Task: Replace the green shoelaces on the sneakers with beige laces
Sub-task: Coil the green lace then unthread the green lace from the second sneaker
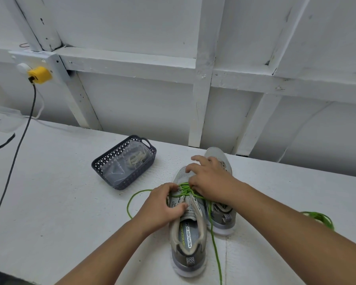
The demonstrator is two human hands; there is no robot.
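- Left hand (pixel 160 204) grips near shoe (pixel 186 225) at its side; toe points away, heel toward the person.
- Right hand (pixel 209 179) pinches green lace (pixel 184 189) above the left-hand grip.

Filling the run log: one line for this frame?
stage: unlacing near sneaker | left hand: holds it | right hand: pinching green lace | beige laces: in basket

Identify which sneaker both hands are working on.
The nearer sneaker, its green lace half undone under both hands; the far sneaker lies behind it.
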